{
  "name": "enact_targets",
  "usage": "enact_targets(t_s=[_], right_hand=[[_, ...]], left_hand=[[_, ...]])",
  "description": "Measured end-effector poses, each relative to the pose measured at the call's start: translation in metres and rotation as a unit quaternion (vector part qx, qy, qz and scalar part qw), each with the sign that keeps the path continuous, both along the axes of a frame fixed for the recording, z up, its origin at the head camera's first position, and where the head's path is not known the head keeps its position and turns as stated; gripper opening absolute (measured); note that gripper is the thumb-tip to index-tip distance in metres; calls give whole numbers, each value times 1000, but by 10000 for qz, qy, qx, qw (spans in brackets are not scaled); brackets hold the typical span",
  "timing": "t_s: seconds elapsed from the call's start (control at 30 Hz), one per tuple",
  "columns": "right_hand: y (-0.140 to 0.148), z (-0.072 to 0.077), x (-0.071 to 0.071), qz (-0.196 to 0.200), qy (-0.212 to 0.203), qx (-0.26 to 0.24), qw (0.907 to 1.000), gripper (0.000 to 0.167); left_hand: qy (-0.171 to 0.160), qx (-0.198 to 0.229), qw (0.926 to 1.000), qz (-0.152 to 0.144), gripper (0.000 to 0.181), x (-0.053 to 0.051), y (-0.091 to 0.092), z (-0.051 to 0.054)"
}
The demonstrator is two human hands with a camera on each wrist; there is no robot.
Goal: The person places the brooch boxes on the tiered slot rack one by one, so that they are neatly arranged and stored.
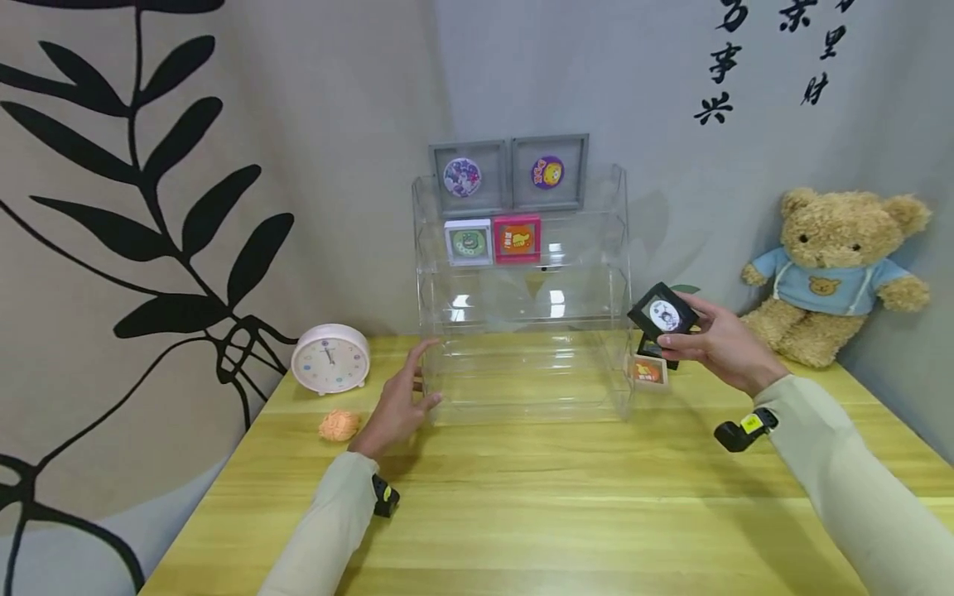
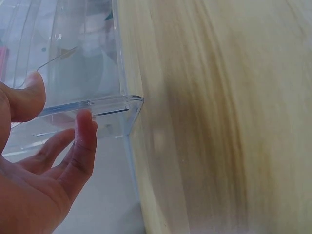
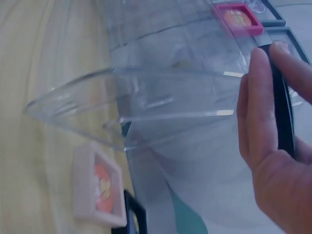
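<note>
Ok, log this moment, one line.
right hand: holds square black frame; left hand: at left edge of clear plastic tiered rack; square white frame, square pink frame: on rack

Your left arm (image 1: 324,526) and right arm (image 1: 850,468) reach forward, the left hand (image 1: 393,407) with thumb (image 2: 30,97) and fingers (image 2: 80,156) parted, the right hand (image 1: 721,346) pinching between thumb and fingers.

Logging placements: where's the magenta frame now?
In the head view, the magenta frame is on the clear rack, immediately right of the white frame, below the two grey frames.
</note>
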State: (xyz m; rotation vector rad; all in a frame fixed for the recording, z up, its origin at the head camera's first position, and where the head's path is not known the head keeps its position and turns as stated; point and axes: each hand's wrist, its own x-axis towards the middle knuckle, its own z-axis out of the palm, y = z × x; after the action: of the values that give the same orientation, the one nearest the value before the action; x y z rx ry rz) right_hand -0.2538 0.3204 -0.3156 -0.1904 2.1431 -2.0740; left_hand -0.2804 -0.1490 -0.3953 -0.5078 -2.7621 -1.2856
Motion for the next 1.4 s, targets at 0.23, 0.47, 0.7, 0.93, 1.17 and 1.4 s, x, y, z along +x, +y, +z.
enact_targets(t_s=[0.23, 0.47, 0.7, 0.93, 1.17, 1.4], right_hand=[[-14, 14, -4, 189, -58, -307, 9993, 98], [-28, 25, 0, 778, -82, -723, 9943, 83], [-33, 28, 3, 1111, 267, -484, 9923, 71], [-40, 32, 2, 1053, 1002, 951, 9848, 59], [-51, 53, -5, 607, 1470, 1619, 9739, 54], [-66, 70, -18, -331, 1814, 1723, 9676, 50]], left_hand=[[-4, 89, 10000, -9, 87, 2, 1, -4], [-45, 158, 9998, 90, 88, 7, 0, -7], [-24, 116, 9999, 24, 89, 4, 1, -5], [75, 72, 9999, -14, 88, 1, 0, -4], [114, 54, 9999, 12, 88, 1, -2, -2], [113, 111, 9999, -15, 88, 1, -4, -3]])
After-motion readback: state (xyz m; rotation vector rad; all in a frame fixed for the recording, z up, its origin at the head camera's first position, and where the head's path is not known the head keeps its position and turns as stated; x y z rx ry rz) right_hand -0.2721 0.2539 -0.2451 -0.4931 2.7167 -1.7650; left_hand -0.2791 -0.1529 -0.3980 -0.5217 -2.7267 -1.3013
